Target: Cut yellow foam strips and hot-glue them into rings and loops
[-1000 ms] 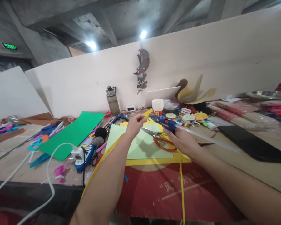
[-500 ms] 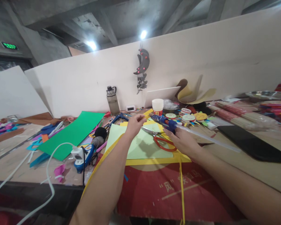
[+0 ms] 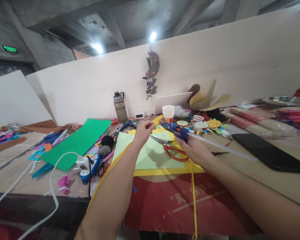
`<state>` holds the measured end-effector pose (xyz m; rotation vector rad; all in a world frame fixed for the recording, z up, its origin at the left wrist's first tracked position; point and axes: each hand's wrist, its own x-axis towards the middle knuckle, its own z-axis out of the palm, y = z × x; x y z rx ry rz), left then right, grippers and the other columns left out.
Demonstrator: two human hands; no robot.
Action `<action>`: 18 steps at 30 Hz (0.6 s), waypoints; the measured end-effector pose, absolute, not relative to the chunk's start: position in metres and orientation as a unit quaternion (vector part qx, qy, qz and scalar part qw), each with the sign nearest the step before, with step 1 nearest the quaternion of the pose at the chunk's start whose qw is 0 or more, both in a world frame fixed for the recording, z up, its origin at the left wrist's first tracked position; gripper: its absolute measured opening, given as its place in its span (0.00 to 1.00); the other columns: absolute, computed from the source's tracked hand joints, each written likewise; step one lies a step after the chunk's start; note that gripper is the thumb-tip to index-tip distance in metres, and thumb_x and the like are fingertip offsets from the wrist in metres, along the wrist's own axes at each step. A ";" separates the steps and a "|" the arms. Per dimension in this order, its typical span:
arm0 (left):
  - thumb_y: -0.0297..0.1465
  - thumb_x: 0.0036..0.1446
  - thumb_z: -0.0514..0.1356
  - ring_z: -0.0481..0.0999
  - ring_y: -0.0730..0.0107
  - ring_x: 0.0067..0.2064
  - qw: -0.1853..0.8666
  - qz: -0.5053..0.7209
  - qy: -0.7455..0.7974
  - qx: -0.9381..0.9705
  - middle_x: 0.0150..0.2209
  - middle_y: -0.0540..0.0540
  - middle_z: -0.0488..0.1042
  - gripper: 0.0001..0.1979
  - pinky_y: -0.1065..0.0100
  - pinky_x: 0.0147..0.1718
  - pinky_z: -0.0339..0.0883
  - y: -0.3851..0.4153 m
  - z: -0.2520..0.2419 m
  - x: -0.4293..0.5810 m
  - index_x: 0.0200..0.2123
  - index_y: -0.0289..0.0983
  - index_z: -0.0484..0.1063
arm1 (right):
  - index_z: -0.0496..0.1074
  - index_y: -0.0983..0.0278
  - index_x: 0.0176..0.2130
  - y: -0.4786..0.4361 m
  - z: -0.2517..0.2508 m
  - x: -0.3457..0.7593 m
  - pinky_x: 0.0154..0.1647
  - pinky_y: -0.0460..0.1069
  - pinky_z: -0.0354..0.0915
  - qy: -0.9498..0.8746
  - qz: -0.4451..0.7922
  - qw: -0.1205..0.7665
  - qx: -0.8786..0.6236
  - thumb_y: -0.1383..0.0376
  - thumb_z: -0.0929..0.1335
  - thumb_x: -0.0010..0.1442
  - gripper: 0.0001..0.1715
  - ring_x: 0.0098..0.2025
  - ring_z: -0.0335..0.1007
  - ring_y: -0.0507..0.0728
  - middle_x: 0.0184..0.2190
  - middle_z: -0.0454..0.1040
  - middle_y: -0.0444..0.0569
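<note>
Cluttered bench (image 3: pixel 265 180) is left unchanged: yellow scrap (image 3: pixel 158 120) is kept pinched by left grip (image 3: pixel 143 131), glue gun (image 3: pixel 178 130), at three o'clock, clasped by right grip (image 3: pixel 193 149).

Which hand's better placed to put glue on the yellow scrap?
Right, probably: the right hand grips the blue glue gun, nozzle toward the yellow scrap pinched in the left hand.

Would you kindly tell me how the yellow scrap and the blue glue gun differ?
The yellow scrap is small and flat, pinched in the left hand; the blue glue gun is bulkier, gripped by the right hand, with a long clear stick behind. Both are held above the table.
</note>
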<state>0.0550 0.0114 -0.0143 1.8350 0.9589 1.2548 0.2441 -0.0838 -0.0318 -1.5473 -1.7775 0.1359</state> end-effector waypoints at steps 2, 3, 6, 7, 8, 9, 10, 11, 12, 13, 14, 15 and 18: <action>0.37 0.51 0.57 0.60 0.79 0.22 0.348 0.486 0.374 0.709 0.21 0.52 0.66 0.10 0.73 0.23 0.55 0.010 -0.013 0.055 0.27 0.35 0.70 | 0.72 0.64 0.38 -0.084 -0.032 0.244 0.34 0.52 0.63 -0.696 0.054 0.382 -0.605 0.53 0.58 0.61 0.22 0.37 0.71 0.63 0.30 0.75 0.54; 0.37 0.51 0.57 0.60 0.79 0.22 0.347 0.487 0.376 0.709 0.20 0.52 0.66 0.11 0.73 0.23 0.55 0.010 -0.013 0.054 0.27 0.35 0.70 | 0.72 0.63 0.38 -0.084 -0.032 0.244 0.34 0.52 0.63 -0.697 0.052 0.384 -0.603 0.53 0.58 0.61 0.21 0.37 0.71 0.63 0.30 0.75 0.54; 0.38 0.51 0.58 0.60 0.79 0.22 0.351 0.485 0.376 0.707 0.21 0.52 0.67 0.11 0.73 0.22 0.54 0.011 -0.013 0.054 0.28 0.35 0.71 | 0.72 0.63 0.36 -0.083 -0.033 0.244 0.33 0.52 0.63 -0.700 0.047 0.389 -0.597 0.53 0.58 0.61 0.21 0.36 0.71 0.62 0.29 0.75 0.53; 0.38 0.51 0.58 0.60 0.79 0.22 0.353 0.484 0.376 0.707 0.22 0.51 0.68 0.11 0.73 0.22 0.55 0.011 -0.014 0.055 0.28 0.35 0.71 | 0.72 0.63 0.36 -0.083 -0.033 0.244 0.33 0.52 0.63 -0.701 0.047 0.389 -0.596 0.53 0.58 0.61 0.21 0.36 0.71 0.62 0.29 0.75 0.53; 0.38 0.51 0.58 0.60 0.79 0.22 0.355 0.481 0.375 0.708 0.23 0.50 0.69 0.11 0.73 0.22 0.55 0.011 -0.015 0.055 0.28 0.35 0.71 | 0.72 0.63 0.36 -0.083 -0.033 0.244 0.33 0.52 0.63 -0.701 0.047 0.390 -0.595 0.53 0.58 0.61 0.21 0.36 0.71 0.62 0.29 0.75 0.53; 0.38 0.51 0.58 0.60 0.79 0.22 0.356 0.479 0.374 0.710 0.24 0.50 0.70 0.11 0.73 0.23 0.55 0.012 -0.015 0.055 0.28 0.35 0.72 | 0.72 0.63 0.35 -0.083 -0.032 0.244 0.33 0.52 0.63 -0.702 0.047 0.390 -0.594 0.53 0.58 0.61 0.22 0.36 0.71 0.62 0.29 0.75 0.53; 0.38 0.51 0.58 0.60 0.79 0.22 0.355 0.476 0.373 0.713 0.25 0.50 0.70 0.11 0.73 0.23 0.55 0.012 -0.016 0.056 0.29 0.35 0.72 | 0.72 0.63 0.35 -0.083 -0.032 0.244 0.33 0.52 0.63 -0.702 0.047 0.391 -0.594 0.53 0.58 0.60 0.22 0.36 0.71 0.62 0.29 0.75 0.53; 0.38 0.51 0.58 0.60 0.79 0.22 0.355 0.474 0.372 0.715 0.25 0.50 0.71 0.11 0.73 0.23 0.55 0.011 -0.016 0.056 0.29 0.35 0.72 | 0.72 0.63 0.35 -0.084 -0.032 0.244 0.33 0.52 0.63 -0.701 0.048 0.391 -0.594 0.53 0.58 0.60 0.22 0.36 0.71 0.62 0.29 0.75 0.53; 0.38 0.51 0.58 0.60 0.79 0.22 0.355 0.471 0.372 0.717 0.25 0.49 0.71 0.11 0.73 0.23 0.55 0.011 -0.016 0.057 0.29 0.35 0.72 | 0.72 0.63 0.34 -0.084 -0.032 0.243 0.33 0.52 0.63 -0.700 0.050 0.392 -0.595 0.53 0.58 0.60 0.21 0.36 0.71 0.62 0.29 0.75 0.54; 0.38 0.51 0.58 0.60 0.79 0.22 0.355 0.469 0.372 0.718 0.25 0.50 0.71 0.11 0.73 0.23 0.55 0.011 -0.016 0.057 0.29 0.35 0.72 | 0.72 0.63 0.34 -0.084 -0.031 0.243 0.33 0.52 0.63 -0.698 0.053 0.391 -0.597 0.53 0.58 0.60 0.21 0.36 0.71 0.62 0.29 0.75 0.54; 0.38 0.51 0.58 0.60 0.79 0.22 0.355 0.467 0.373 0.719 0.25 0.50 0.71 0.11 0.73 0.23 0.55 0.010 -0.016 0.057 0.29 0.35 0.72 | 0.72 0.63 0.34 -0.084 -0.031 0.243 0.33 0.52 0.63 -0.697 0.057 0.390 -0.599 0.53 0.58 0.60 0.21 0.36 0.71 0.62 0.29 0.75 0.54; 0.38 0.51 0.58 0.60 0.79 0.22 0.354 0.466 0.374 0.720 0.25 0.50 0.71 0.11 0.73 0.23 0.55 0.010 -0.016 0.057 0.29 0.35 0.72 | 0.72 0.63 0.33 -0.084 -0.031 0.243 0.33 0.52 0.63 -0.695 0.061 0.389 -0.601 0.53 0.58 0.60 0.21 0.37 0.71 0.62 0.30 0.75 0.54; 0.38 0.51 0.58 0.60 0.79 0.22 0.352 0.469 0.371 0.720 0.25 0.49 0.71 0.12 0.73 0.23 0.55 0.011 -0.016 0.056 0.28 0.35 0.72 | 0.72 0.63 0.33 -0.085 -0.031 0.244 0.33 0.52 0.63 -0.690 0.072 0.385 -0.609 0.52 0.58 0.60 0.22 0.36 0.71 0.63 0.30 0.75 0.54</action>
